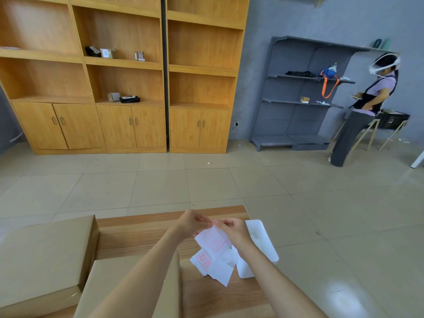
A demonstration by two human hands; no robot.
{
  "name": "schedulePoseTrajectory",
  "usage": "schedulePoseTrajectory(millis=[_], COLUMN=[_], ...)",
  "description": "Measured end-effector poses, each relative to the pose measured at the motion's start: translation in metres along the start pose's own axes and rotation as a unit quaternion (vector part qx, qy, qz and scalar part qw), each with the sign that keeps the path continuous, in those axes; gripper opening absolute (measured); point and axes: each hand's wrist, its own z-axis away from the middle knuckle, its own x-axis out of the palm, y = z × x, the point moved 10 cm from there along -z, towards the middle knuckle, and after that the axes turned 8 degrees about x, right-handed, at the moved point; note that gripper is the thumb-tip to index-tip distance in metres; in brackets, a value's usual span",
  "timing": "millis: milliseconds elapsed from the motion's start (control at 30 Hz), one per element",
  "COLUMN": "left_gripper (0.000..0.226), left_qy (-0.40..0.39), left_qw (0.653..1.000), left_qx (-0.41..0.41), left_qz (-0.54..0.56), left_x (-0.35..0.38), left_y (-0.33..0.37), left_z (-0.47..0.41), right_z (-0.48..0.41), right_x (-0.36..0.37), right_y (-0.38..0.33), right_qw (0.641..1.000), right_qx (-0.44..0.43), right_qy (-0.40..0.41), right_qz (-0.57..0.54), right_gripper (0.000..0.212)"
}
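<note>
We hold a white sheet (213,242) with red print up over the table (137,235), our left hand (189,223) and right hand (236,231) both pinching its top edge, fingers curled close. Under it lies a second sheet (206,262), touching a foam tray (261,239); boxes (46,253) stand at the left

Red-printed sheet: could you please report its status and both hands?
Left hand and right hand both pinch red-printed sheet at top edge, above table. Second sheet below, white tray beside; nothing blocking.
</note>
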Motion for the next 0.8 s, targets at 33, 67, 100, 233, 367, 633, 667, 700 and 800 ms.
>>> schedulePoseTrajectory(millis=[33, 67, 100, 233, 367, 633, 667, 700, 800], left_gripper=[0.009, 0.007, 0.006, 0.011, 0.006, 0.005, 0.005, 0.006, 0.004], left_qy=[-0.003, -0.007, -0.012, -0.023, -0.027, -0.019, -0.026, -0.033, -0.023], left_qw=[1.000, 1.000, 1.000, 0.999, 0.999, 0.999, 0.999, 0.999, 0.998], left_qx=[0.000, 0.000, -0.003, -0.019, -0.023, -0.016, -0.021, -0.025, -0.029], left_qz=[-0.005, -0.010, -0.015, -0.024, -0.020, -0.024, -0.024, -0.027, -0.042], left_x=[0.000, 0.001, 0.001, 0.001, 0.001, -0.004, -0.002, -0.001, -0.003], left_y=[-0.001, -0.001, -0.002, -0.010, -0.014, -0.012, -0.012, -0.013, -0.017], left_z=[0.000, 0.001, 0.001, 0.002, 0.004, 0.005, 0.006, 0.007, 0.008], right_z=[0.000, 0.001, 0.000, 0.001, 0.001, 0.005, 0.006, 0.006, 0.006], right_x=[-0.002, -0.004, -0.007, -0.016, -0.021, -0.020, -0.019, -0.017, -0.005], right_y=[0.001, 0.001, 0.001, 0.003, 0.007, 0.009, 0.009, 0.009, 0.012], right_qw=[1.000, 1.000, 0.999, 0.997, 0.996, 0.994, 0.993, 0.993, 0.995], right_qx=[0.006, 0.010, 0.012, 0.019, 0.024, 0.027, 0.030, 0.034, 0.056], right_qy=[0.010, 0.021, 0.033, 0.061, 0.075, 0.081, 0.080, 0.075, 0.020], right_qz=[-0.003, -0.007, -0.012, -0.036, -0.049, -0.073, -0.079, -0.084, -0.082], right_gripper=[0.013, 0.012, 0.013, 0.016, 0.017, 0.018, 0.018, 0.018, 0.022])
